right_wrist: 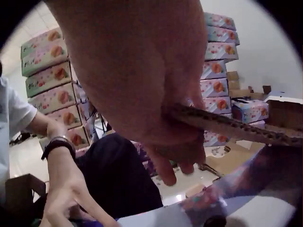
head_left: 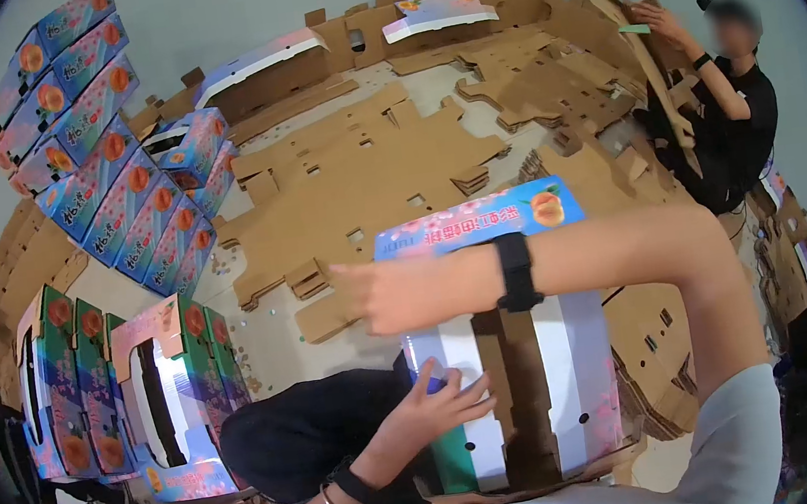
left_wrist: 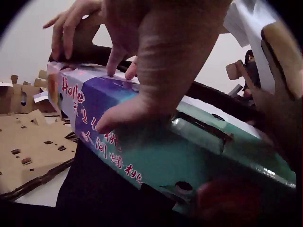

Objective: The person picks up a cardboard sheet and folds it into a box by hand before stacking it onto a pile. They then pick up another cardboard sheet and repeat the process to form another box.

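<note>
A printed peach box (head_left: pixel 581 381) with a slot of bare brown cardboard between its white top flaps stands before the person. The left hand (head_left: pixel 433 410) rests on its left part, fingers spread; in the left wrist view, the left hand (left_wrist: pixel 161 61) has its thumb against the lettered side and its fingertips on top. Reaching across the box, the right hand (head_left: pixel 389 294) is at its far left corner. In the right wrist view, a cardboard flap edge (right_wrist: pixel 236 130) runs into the right hand (right_wrist: pixel 180 137), which grips it; part of this grip is hidden.
Stacked peach boxes (head_left: pixel 107 177) rise at the far left, with more boxes (head_left: pixel 170 402) nearer. Flat cardboard sheets (head_left: pixel 363 166) cover much of the floor ahead. Another person (head_left: pixel 739 110) sits at the right holding a cardboard piece (head_left: pixel 654 80). A dark-clad leg (head_left: pixel 295 437) is left of the box.
</note>
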A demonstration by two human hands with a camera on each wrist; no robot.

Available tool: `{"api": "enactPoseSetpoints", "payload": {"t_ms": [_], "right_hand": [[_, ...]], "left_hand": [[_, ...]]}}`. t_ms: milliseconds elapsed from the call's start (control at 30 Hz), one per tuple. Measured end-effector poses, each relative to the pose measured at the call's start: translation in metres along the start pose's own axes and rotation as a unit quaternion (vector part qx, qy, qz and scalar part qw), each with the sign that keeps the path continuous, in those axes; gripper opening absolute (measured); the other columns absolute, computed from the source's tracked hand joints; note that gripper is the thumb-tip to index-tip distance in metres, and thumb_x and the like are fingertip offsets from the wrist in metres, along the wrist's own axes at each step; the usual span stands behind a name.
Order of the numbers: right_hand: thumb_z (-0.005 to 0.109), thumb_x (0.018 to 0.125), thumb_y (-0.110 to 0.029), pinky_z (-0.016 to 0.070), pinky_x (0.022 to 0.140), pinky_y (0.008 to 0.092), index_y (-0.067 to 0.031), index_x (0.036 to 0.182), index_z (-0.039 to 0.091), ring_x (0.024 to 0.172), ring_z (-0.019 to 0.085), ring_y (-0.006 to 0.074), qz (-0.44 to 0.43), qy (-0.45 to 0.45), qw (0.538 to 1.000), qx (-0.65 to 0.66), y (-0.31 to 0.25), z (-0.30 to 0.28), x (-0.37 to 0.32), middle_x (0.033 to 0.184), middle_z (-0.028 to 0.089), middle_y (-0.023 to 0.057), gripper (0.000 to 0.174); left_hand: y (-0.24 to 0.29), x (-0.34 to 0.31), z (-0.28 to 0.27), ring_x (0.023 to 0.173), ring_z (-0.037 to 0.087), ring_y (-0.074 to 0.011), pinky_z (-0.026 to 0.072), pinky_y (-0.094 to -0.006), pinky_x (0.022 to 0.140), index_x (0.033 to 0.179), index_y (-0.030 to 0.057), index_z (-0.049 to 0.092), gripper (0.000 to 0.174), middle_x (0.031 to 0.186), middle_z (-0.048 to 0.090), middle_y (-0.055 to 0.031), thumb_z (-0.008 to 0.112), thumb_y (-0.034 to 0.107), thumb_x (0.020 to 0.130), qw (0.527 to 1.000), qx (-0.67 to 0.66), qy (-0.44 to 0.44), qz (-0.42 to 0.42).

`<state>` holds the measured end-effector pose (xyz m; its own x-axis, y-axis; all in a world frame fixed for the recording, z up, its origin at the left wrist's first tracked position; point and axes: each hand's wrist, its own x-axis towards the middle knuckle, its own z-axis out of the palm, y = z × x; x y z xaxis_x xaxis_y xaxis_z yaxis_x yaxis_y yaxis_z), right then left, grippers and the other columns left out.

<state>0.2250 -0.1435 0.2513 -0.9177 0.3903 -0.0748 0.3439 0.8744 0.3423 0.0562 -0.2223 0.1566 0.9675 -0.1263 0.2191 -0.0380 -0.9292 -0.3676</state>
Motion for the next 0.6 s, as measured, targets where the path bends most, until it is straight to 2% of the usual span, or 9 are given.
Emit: {"api": "enactPoseSetpoints", "payload": {"t_ms": [33,67,133,200,267,333,367,500,600], "right_hand": [[0.06,0.073,-0.014,0.0374,0.103,0.0429,-0.0082,0.091,0.067,0.102,0.06,0.0235,-0.006,0.079,0.996,-0.036,0.004,-0.003,-0.003,0.107,0.062,0.0076,0.02],[0.06,0.073,-0.014,0.0374,0.103,0.0429,-0.0082,0.091,0.067,0.102,0.06,0.0235,-0.006,0.077,0.996,-0.035,-0.001,-0.007,-0.009,0.107,0.062,0.0076,0.02],[0.058,0.077,-0.016,0.0327,0.106,0.0447,-0.0106,0.095,0.064,0.111,0.053,0.0214,0.075,0.223,0.97,0.064,-0.02,-0.034,-0.029,0.109,0.059,0.0046,0.02],[0.059,0.077,-0.015,0.0365,0.103,0.0421,-0.0104,0.102,0.062,0.103,0.056,0.024,0.058,0.148,0.976,0.15,-0.049,-0.048,-0.055,0.102,0.061,0.0046,0.025],[0.058,0.078,-0.013,0.0399,0.098,0.0388,-0.0077,0.104,0.061,0.098,0.057,0.0266,0.062,-0.006,0.946,0.318,-0.049,-0.07,-0.088,0.098,0.062,0.0069,0.027],[0.058,0.078,-0.011,0.0417,0.095,0.038,-0.0068,0.108,0.062,0.097,0.058,0.0287,0.188,0.079,0.919,0.338,-0.029,-0.09,-0.123,0.1,0.064,0.0083,0.031],[0.059,0.078,-0.012,0.0413,0.097,0.0395,-0.0099,0.117,0.06,0.109,0.055,0.0274,0.23,0.04,0.926,0.298,-0.022,-0.097,-0.137,0.112,0.062,0.0084,0.039],[0.06,0.078,-0.014,0.0341,0.106,0.0412,-0.0166,0.134,0.047,0.128,0.042,0.0254,0.162,-0.008,0.965,0.207,-0.054,-0.071,-0.146,0.135,0.048,0.0074,0.057],[0.059,0.077,-0.014,0.031,0.108,0.0402,-0.0159,0.133,0.045,0.126,0.043,0.0251,0.124,-0.018,0.977,0.172,-0.056,-0.047,-0.128,0.131,0.049,0.006,0.058]], "left_hand": [[-0.002,-0.005,-0.005,0.11,0.047,-0.0179,0.0363,-0.0451,0.105,0.133,0.032,0.038,0.053,0.14,0.039,0.0059,0.055,0.025,0.084,1.0,0.005,-0.019,-0.014],[-0.004,-0.01,-0.01,0.109,0.047,-0.0183,0.0387,-0.0432,0.105,0.136,0.0346,0.034,0.057,0.143,0.036,0.0068,0.054,0.025,0.084,0.999,0.009,-0.038,-0.028],[-0.001,-0.02,-0.013,0.109,0.047,-0.0201,0.0406,-0.044,0.103,0.136,0.0368,0.029,0.06,0.145,0.031,0.0069,0.053,0.025,0.083,0.997,0.039,-0.068,-0.025],[0.0,-0.035,-0.012,0.111,0.046,-0.0213,0.0407,-0.0449,0.103,0.135,0.0381,0.029,0.061,0.144,0.031,0.0061,0.054,0.024,0.082,0.992,0.03,-0.119,-0.032],[-0.01,-0.044,-0.016,0.114,0.046,-0.0224,0.0393,-0.0457,0.103,0.133,0.0387,0.031,0.059,0.141,0.033,0.005,0.053,0.021,0.082,0.988,0.001,-0.145,-0.057],[-0.02,-0.049,-0.019,0.114,0.047,-0.0231,0.0379,-0.0466,0.103,0.131,0.0379,0.034,0.057,0.138,0.037,0.004,0.054,0.018,0.082,0.985,-0.029,-0.146,-0.093],[-0.023,-0.054,-0.017,0.112,0.049,-0.0239,0.0377,-0.0478,0.103,0.127,0.0359,0.037,0.054,0.135,0.041,0.0033,0.056,0.016,0.08,0.984,-0.06,-0.126,-0.115],[-0.041,-0.069,-0.02,0.105,0.051,-0.0279,0.0391,-0.0519,0.099,0.112,0.0195,0.048,0.04,0.122,0.053,-0.0064,0.062,0.015,0.075,0.974,-0.09,-0.033,-0.205],[-0.055,-0.068,-0.025,0.101,0.053,-0.0316,0.0411,-0.0495,0.096,0.102,0.0099,0.056,0.029,0.111,0.055,-0.0122,0.06,0.008,0.073,0.971,-0.056,0.002,-0.231]]}}
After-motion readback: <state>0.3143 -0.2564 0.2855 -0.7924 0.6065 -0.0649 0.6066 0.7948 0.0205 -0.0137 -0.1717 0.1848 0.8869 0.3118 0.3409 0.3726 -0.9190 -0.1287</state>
